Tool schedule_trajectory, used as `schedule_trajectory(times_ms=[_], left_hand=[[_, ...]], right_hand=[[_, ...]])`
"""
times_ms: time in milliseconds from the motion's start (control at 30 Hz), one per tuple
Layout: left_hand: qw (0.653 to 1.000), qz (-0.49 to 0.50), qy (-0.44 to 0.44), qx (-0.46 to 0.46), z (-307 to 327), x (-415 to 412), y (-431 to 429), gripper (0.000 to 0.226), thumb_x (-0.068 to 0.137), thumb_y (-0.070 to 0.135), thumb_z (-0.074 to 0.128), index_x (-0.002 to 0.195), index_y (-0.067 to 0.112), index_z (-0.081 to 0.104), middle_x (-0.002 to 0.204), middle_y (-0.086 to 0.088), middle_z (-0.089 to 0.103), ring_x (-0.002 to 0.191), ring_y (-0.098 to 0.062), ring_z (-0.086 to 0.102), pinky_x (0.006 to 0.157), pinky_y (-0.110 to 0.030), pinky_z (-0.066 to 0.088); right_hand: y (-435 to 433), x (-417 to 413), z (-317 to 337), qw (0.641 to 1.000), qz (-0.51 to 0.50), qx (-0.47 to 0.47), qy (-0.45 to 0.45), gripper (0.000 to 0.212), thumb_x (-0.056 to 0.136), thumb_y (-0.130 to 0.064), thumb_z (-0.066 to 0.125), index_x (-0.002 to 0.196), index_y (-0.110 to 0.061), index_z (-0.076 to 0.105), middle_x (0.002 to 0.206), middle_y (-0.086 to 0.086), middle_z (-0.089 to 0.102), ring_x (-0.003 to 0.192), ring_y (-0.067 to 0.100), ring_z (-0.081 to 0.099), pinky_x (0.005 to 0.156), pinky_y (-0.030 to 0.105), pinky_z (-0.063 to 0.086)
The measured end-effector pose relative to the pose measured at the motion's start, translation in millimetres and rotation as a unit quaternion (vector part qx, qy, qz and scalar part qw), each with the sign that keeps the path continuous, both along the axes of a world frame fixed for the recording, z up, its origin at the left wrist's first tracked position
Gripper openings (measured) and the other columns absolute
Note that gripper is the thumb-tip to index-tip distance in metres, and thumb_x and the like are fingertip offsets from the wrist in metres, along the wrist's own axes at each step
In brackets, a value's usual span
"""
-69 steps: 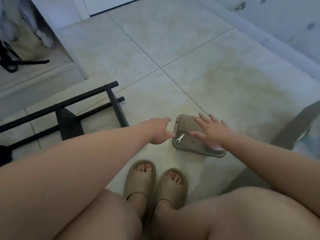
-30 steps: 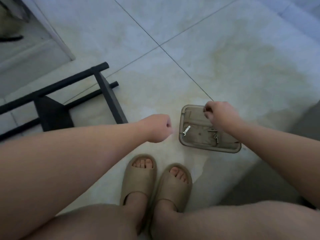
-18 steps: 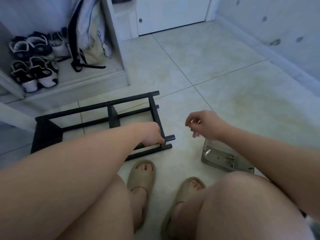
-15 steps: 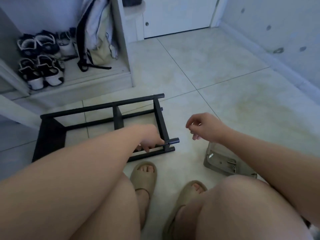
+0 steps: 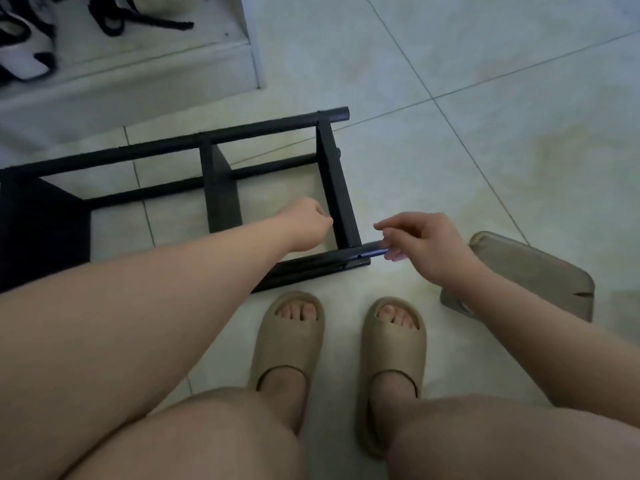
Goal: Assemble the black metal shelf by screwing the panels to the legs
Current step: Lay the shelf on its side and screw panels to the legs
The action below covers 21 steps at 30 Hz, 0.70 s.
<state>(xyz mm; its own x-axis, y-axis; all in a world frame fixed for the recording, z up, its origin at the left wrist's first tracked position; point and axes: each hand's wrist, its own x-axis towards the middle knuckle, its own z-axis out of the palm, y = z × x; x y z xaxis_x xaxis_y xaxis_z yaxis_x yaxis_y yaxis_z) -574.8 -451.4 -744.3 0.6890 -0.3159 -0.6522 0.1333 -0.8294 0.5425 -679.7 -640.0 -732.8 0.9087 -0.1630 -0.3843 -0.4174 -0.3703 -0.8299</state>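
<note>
Head view: we are pinching the leg (image 5: 329, 261) with our right hand (image 5: 426, 244) to steady it for screwing; left hand (image 5: 306, 225) curling against the panel (image 5: 334, 188), grip unclear.

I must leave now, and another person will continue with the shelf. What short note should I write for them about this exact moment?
Left hand: curled in a fist against the inner side of the end panel. Whether it holds anything does not show.
Right hand: touches the end of the near leg. No screw is visible in it.
The shelf lies on its side on the floor. The tray is to the right, partly behind the right arm.
Done: panels sit between the legs.
Left: probably the screw at this near corner. The other joints cannot be judged.
</note>
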Motion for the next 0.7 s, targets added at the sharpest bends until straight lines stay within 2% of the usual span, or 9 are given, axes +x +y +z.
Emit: schedule_trajectory(times_ms=[67,167,233,300,400,533,633,700], left_hand=[[0.999,0.039,0.023,-0.019,-29,5,-10,0.034,0.104,0.039,0.043,0.102,0.011,0.063,0.105,-0.005,0.07,0.092,-0.028,0.067,0.092,-0.04,0.051],[0.993,0.06,0.079,-0.06,-53,10,-24,0.051,0.102,0.052,0.039,0.116,0.011,0.066,0.106,-0.001,0.072,0.085,-0.022,0.073,0.085,-0.037,0.057],[0.992,0.044,0.097,-0.071,-63,11,-28,0.056,0.1,0.057,0.041,0.117,0.011,0.067,0.109,-0.004,0.073,0.085,-0.023,0.073,0.088,-0.038,0.057],[0.991,0.016,0.111,-0.077,-71,8,-28,0.055,0.099,0.055,0.047,0.112,0.006,0.067,0.105,-0.008,0.075,0.083,-0.026,0.075,0.089,-0.043,0.057],[0.982,0.009,0.152,-0.108,-75,2,-25,0.048,0.1,0.045,0.053,0.115,0.0,0.063,0.1,-0.01,0.076,0.072,-0.026,0.076,0.079,-0.048,0.061],[0.982,0.01,0.144,-0.119,-73,-3,-24,0.042,0.101,0.037,0.054,0.117,-0.001,0.06,0.103,-0.014,0.073,0.07,-0.025,0.076,0.077,-0.052,0.06],[0.982,0.015,0.141,-0.122,-74,-4,-24,0.042,0.102,0.037,0.053,0.115,-0.003,0.062,0.104,-0.017,0.073,0.07,-0.026,0.075,0.077,-0.052,0.061],[0.982,0.029,0.139,-0.128,-74,-5,-23,0.042,0.103,0.037,0.051,0.112,-0.002,0.063,0.106,-0.018,0.072,0.068,-0.027,0.075,0.074,-0.051,0.06]], right_hand=[[0,5,-18,1.0,-0.01,0.009,-0.022,0.021,0.098,-0.004,0.058,0.099,-0.021,0.069,0.073,-0.001,0.072,0.07,0.019,0.072,0.077,0.031,0.061],[2,3,-41,0.997,-0.037,0.047,-0.05,0.014,0.097,-0.004,0.062,0.096,-0.018,0.06,0.076,0.003,0.074,0.067,0.018,0.072,0.07,0.027,0.06],[2,-2,-54,0.993,-0.054,0.076,-0.072,0.016,0.095,-0.002,0.065,0.09,-0.016,0.06,0.076,0.004,0.074,0.066,0.019,0.072,0.067,0.026,0.059],[0,-9,-67,0.989,-0.061,0.094,-0.095,0.017,0.093,-0.001,0.069,0.088,-0.016,0.063,0.078,0.007,0.074,0.067,0.018,0.072,0.067,0.024,0.057],[0,-17,-82,0.985,-0.072,0.096,-0.124,0.016,0.09,-0.001,0.072,0.088,-0.016,0.067,0.083,0.009,0.072,0.069,0.017,0.071,0.069,0.024,0.057],[1,-27,-88,0.983,-0.065,0.11,-0.128,0.023,0.087,0.002,0.074,0.087,-0.02,0.068,0.076,-0.005,0.072,0.068,0.011,0.069,0.069,0.021,0.055],[2,-32,-87,0.983,-0.057,0.114,-0.131,0.02,0.086,0.002,0.075,0.09,-0.017,0.069,0.079,0.001,0.072,0.069,0.01,0.07,0.069,0.02,0.055],[1,-36,-86,0.984,-0.059,0.111,-0.127,0.018,0.086,0.001,0.075,0.093,-0.014,0.07,0.082,0.005,0.072,0.071,0.011,0.072,0.066,0.024,0.057]])
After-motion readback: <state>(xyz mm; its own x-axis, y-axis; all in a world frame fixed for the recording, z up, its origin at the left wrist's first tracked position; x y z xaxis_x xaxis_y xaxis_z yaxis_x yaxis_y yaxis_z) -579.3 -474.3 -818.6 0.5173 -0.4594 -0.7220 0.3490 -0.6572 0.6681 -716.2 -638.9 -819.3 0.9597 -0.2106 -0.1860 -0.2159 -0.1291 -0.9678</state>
